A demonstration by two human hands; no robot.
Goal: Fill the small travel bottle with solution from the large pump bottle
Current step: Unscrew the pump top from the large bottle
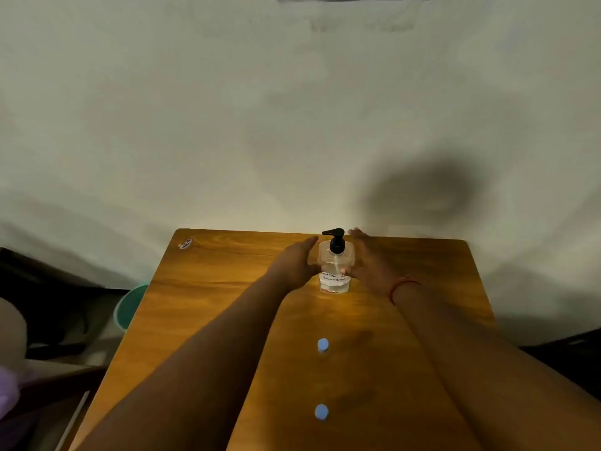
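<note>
Left hand (297, 265): lying flat against the left side of the pump bottle (335, 266), fingers straight and reaching toward the wall; thumb looks to be touching the bottle. Not curling round it.
Right hand (370, 263): flanking the bottle's right side, fingers spread and straight, thumb tip touching the label area; thin orange band (403, 286) sitting on the wrist.
Pump bottle: standing upright near the desk's (227, 288) far edge, centre; clear body w/ liquid inside, black pump head pointing left, handwritten label, partly legible.
Blue-topped items: two small round ones lying nearer the viewer, between the forearms, one (322, 345) mid-desk, one (321, 411) closer; well apart from each other. Can't tell which is the travel bottle.
Desk: wood grain, backing onto a pale wall (227, 125).
Off desk, left: teal round container (130, 305), partly hidden by the desk edge.
</note>
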